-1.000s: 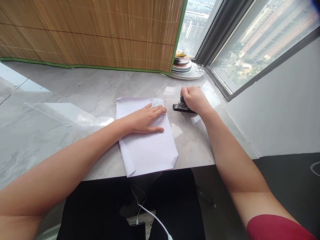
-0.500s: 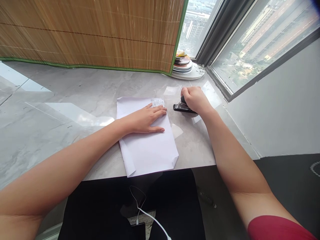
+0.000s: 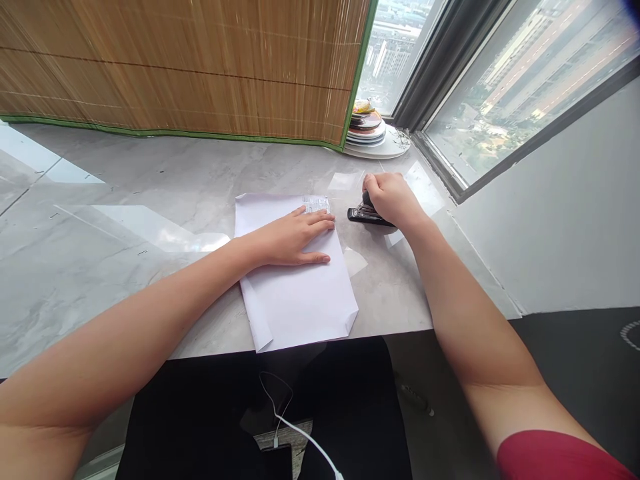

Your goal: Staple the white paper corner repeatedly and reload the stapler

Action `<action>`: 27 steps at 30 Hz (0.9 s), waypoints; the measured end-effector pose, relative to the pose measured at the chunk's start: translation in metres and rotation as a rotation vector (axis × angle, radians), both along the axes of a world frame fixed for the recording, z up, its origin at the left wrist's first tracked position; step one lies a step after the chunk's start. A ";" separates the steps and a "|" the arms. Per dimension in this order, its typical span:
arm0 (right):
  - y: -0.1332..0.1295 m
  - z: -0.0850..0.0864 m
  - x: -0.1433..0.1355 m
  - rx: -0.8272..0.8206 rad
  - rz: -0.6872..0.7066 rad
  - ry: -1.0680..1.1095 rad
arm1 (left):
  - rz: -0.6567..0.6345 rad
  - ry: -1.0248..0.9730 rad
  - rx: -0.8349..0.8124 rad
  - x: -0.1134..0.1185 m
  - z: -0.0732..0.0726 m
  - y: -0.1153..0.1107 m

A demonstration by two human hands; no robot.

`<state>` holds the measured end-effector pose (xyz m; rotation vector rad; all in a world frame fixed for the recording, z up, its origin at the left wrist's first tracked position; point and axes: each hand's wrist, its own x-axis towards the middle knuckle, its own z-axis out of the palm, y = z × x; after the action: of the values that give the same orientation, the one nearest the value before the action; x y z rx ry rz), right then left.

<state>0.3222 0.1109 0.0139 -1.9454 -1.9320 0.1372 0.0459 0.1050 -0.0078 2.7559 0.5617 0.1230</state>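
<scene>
No appreciable change over the last second suggests a pause: the left hand [image 3: 297,239] lies flat, unclenched, on the white paper [image 3: 303,300] at frame centre; the right hand [image 3: 393,197] grasps the black stapler [image 3: 362,215] on the bench [image 3: 393,287], right of centre.

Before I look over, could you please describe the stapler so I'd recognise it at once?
On the grey marbled countertop, find the white paper. Just right of it, gripped by the right hand, is the stapler: black and glossy, unlike the flat white paper beside it.
</scene>
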 end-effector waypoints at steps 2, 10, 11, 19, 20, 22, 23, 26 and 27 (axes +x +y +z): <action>0.002 -0.003 0.002 0.018 0.008 0.014 | -0.001 -0.022 0.003 0.000 -0.003 0.000; 0.011 -0.016 0.013 0.078 0.067 0.078 | 0.176 -0.423 0.060 -0.011 -0.005 0.023; 0.011 -0.015 0.012 0.074 0.063 0.079 | 0.263 -0.508 0.079 -0.018 -0.004 0.033; -0.017 0.014 0.023 -0.128 0.353 0.127 | 1.028 -1.337 -0.221 -0.090 -0.011 0.109; -0.020 0.016 0.028 -0.157 0.373 0.106 | 1.057 -1.395 -0.279 -0.093 -0.012 0.113; -0.027 0.020 0.035 -0.196 0.331 0.055 | 1.077 -1.458 -0.357 -0.096 -0.014 0.117; -0.030 0.021 0.035 -0.196 0.281 0.032 | 1.079 -1.471 -0.374 -0.096 -0.014 0.118; -0.046 0.022 0.008 -0.068 0.116 0.018 | 1.069 -1.472 -0.383 -0.094 -0.014 0.118; -0.052 0.022 -0.011 -0.006 0.085 0.040 | 1.064 -1.469 -0.383 -0.093 -0.014 0.118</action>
<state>0.3116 0.0585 0.0360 -1.8501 -1.9915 0.2034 -0.0472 0.2230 -0.0221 1.1212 1.1994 1.7512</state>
